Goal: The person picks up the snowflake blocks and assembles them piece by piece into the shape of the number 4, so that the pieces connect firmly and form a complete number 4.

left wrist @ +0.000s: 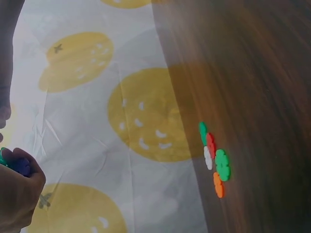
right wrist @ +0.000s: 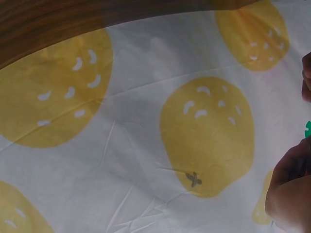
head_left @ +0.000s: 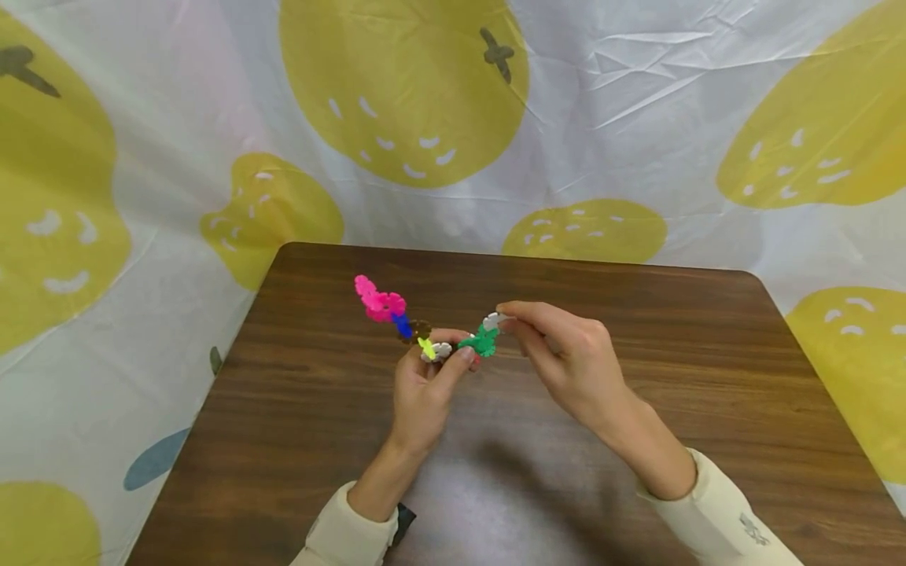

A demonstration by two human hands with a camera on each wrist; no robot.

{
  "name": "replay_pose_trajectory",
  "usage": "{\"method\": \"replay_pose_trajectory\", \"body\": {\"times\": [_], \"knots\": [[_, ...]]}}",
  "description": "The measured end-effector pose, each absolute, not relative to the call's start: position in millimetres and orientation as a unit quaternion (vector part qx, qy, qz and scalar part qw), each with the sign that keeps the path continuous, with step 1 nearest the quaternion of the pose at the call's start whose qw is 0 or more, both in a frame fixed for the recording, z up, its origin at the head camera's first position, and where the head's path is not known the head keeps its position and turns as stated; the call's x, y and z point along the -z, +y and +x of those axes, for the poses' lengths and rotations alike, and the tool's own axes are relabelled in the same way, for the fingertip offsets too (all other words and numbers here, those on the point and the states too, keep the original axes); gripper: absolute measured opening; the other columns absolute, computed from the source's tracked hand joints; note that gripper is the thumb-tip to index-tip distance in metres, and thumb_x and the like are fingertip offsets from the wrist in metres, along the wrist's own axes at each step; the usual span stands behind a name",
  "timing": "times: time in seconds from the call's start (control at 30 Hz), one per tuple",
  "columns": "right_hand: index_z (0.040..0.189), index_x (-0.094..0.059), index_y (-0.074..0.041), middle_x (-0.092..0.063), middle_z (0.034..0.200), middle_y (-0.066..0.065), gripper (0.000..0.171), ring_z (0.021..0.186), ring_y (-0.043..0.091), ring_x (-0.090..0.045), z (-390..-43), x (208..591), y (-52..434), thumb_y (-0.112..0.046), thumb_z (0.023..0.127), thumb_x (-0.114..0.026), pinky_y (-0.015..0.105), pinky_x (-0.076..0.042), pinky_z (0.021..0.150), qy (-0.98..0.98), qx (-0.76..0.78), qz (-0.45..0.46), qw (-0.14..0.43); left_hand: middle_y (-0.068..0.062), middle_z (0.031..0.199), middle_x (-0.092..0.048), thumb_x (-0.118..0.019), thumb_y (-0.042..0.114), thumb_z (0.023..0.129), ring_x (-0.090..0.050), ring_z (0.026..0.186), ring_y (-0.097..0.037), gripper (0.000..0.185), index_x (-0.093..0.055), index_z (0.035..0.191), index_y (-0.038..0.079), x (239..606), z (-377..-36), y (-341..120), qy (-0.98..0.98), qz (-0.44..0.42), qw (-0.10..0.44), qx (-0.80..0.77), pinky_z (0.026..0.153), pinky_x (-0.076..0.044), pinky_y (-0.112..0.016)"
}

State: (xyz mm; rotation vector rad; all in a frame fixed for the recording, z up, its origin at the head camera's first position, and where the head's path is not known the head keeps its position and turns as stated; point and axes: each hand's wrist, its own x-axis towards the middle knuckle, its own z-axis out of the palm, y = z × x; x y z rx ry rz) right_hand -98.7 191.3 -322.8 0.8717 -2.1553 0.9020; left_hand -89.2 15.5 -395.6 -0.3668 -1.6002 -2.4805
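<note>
Head view: both hands are raised above the brown table, near its middle. The left hand pinches a chain of interlocking plastic discs that runs from pink pieces at far left through blue, brown, yellow and white to a green piece. The right hand pinches a white disc between thumb and forefinger, touching the chain's green end.

Left wrist view: curled fingers hold coloured pieces at lower left; a cluster of loose discs, green, red, white and orange, lies at the table edge beside the fruit-print cloth.

Right wrist view: mostly the cloth; the hand shows at the right edge, grip not discernible here.
</note>
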Motion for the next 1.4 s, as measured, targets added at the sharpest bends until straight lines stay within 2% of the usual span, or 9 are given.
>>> {"method": "replay_pose_trajectory", "body": {"times": [0.2, 0.37, 0.53, 0.67, 0.8, 0.9, 1.03, 1.1, 1.4], "knots": [[0.112, -0.077, -0.008, -0.078, 0.094, -0.001, 0.024, 0.075, 0.007, -0.067, -99, 324, 191, 0.0, 0.089, -0.077, 0.015, -0.052, 0.07, -0.83, -0.357, 0.327, 0.278, 0.0, 0.092, -0.072, -0.064, -0.008, 0.092, -0.069, 0.079, -0.009, 0.02, -0.061, 0.109, -0.018, 400, -90, 12, -0.527, -0.108, 0.073, 0.84, 0.075, -0.06, -0.023], [0.119, -0.075, -0.007, -0.078, 0.094, 0.0, 0.029, 0.073, 0.006, -0.065, -99, 320, 195, -0.004, 0.091, -0.076, 0.014, -0.05, 0.067, -0.838, -0.351, 0.326, 0.261, 0.002, 0.09, -0.072, -0.066, -0.007, 0.092, -0.07, 0.08, -0.008, 0.02, -0.063, 0.107, -0.019, 403, -92, 10, -0.531, -0.101, 0.071, 0.838, 0.076, -0.059, -0.021], [0.12, -0.074, -0.007, -0.077, 0.098, 0.0, 0.03, 0.086, 0.009, -0.069, -101, 318, 206, -0.004, 0.091, -0.076, 0.013, -0.051, 0.079, -0.849, -0.343, 0.291, 0.277, 0.005, 0.089, -0.072, -0.067, -0.008, 0.091, -0.068, 0.078, -0.006, 0.019, -0.064, 0.106, -0.017, 404, -93, 6, -0.538, -0.088, 0.089, 0.834, 0.071, -0.055, -0.018], [0.118, -0.074, -0.006, -0.076, 0.098, 0.002, 0.028, 0.092, 0.012, -0.068, -106, 322, 218, -0.002, 0.09, -0.077, 0.011, -0.048, 0.088, -0.853, -0.346, 0.263, 0.289, 0.006, 0.088, -0.072, -0.068, -0.009, 0.089, -0.066, 0.078, -0.006, 0.012, -0.07, 0.101, -0.006, 403, -94, 3, -0.533, -0.075, 0.1, 0.837, 0.069, -0.053, -0.016], [0.118, -0.073, -0.004, -0.075, 0.107, 0.009, 0.031, 0.101, 0.02, -0.069, -112, 336, 230, -0.002, 0.087, -0.08, 0.01, -0.045, 0.096, -0.861, -0.346, 0.239, 0.285, 0.004, 0.084, -0.072, -0.067, -0.01, 0.089, -0.069, 0.076, -0.009, 0.022, -0.073, 0.097, 0.009, 402, -95, 0, -0.52, -0.075, 0.098, 0.845, 0.067, -0.054, -0.017], [0.121, -0.071, -0.002, -0.074, 0.116, 0.012, 0.035, 0.11, 0.025, -0.068, -116, 351, 240, -0.006, 0.088, -0.081, 0.019, -0.048, 0.101, -0.878, -0.344, 0.209, 0.259, 0.004, 0.082, -0.072, -0.066, -0.01, 0.09, -0.07, 0.075, -0.01, 0.027, -0.073, 0.096, 0.015, 401, -94, -2, -0.518, -0.078, 0.098, 0.846, 0.066, -0.055, -0.018], [0.129, -0.066, 0.0, -0.07, 0.126, 0.016, 0.041, 0.12, 0.032, -0.065, -122, 375, 253, -0.013, 0.092, -0.078, 0.044, -0.051, 0.103, -0.904, -0.344, 0.16, 0.198, 0.004, 0.08, -0.072, -0.066, -0.01, 0.089, -0.07, 0.074, -0.01, 0.029, -0.073, 0.095, 0.017, 400, -94, -2, -0.518, -0.077, 0.098, 0.846, 0.066, -0.054, -0.018], [0.135, -0.062, 0.0, -0.067, 0.131, 0.018, 0.046, 0.124, 0.036, -0.062, -126, 390, 260, -0.018, 0.095, -0.076, 0.053, -0.05, 0.105, -0.914, -0.344, 0.143, 0.164, 0.004, 0.079, -0.072, -0.066, -0.01, 0.089, -0.069, 0.074, -0.01, 0.029, -0.073, 0.095, 0.017, 400, -93, -1, -0.517, -0.076, 0.097, 0.847, 0.066, -0.054, -0.018], [0.146, -0.05, 0.005, -0.06, 0.139, 0.025, 0.062, 0.132, 0.042, -0.056, -133, 457, 267, -0.026, 0.097, -0.074, 0.06, -0.048, 0.107, -0.931, -0.345, 0.112, 0.044, 0.004, 0.081, -0.072, -0.065, -0.011, 0.089, -0.069, 0.074, -0.009, 0.023, -0.071, 0.096, 0.01, 398, -92, 0, -0.516, -0.075, 0.098, 0.848, 0.068, -0.054, -0.018]]}}
